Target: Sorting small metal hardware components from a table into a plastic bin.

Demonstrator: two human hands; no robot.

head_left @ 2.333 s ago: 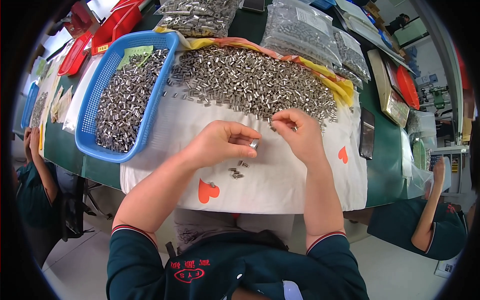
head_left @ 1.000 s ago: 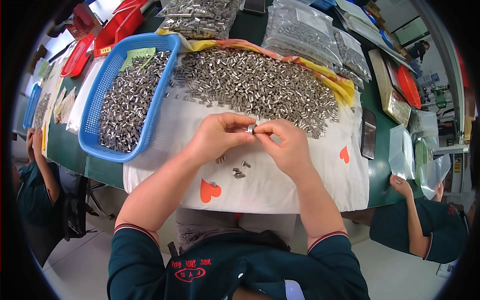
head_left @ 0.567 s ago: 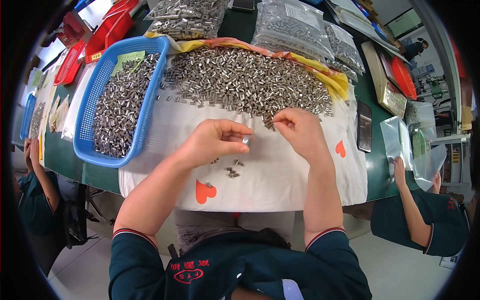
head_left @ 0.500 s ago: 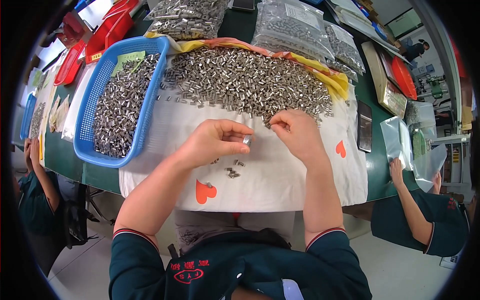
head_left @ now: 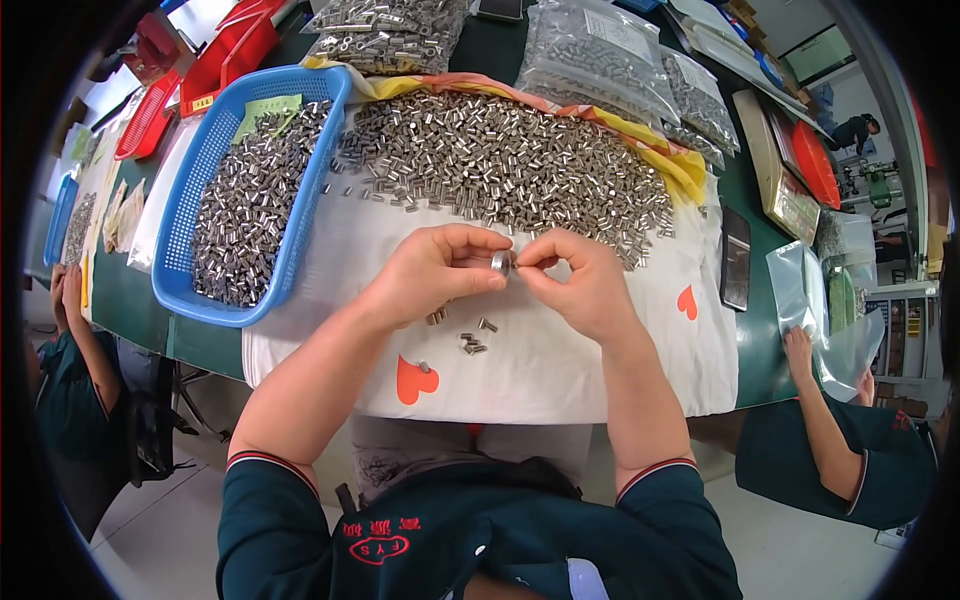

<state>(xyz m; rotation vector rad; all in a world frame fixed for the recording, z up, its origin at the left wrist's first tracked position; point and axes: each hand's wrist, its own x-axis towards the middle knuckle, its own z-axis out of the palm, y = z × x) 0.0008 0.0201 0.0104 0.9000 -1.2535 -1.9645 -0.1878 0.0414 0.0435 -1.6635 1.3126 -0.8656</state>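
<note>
Between the thumb and fingers of my left hand is a short, round metal ring, held on edge. My right hand is closed in a pinch against the ring's right side; a small metal cylinder seems to be in its fingertips, mostly hidden. Just beyond both hands spreads a large pile of small shiny metal cylinders. Several loose cylinders lie on the white cloth below the hands, one of them on a printed red heart.
A blue basket of similar cylinders stands at the left. Clear bags of metal parts line the back behind a yellow cloth edge. A dark phone lies at the right. Co-workers' hands show at both sides, one on a plastic bag.
My right hand has left the near edge of the pile and moved left to meet the ring. My left hand still holds the ring in nearly the same place.
</note>
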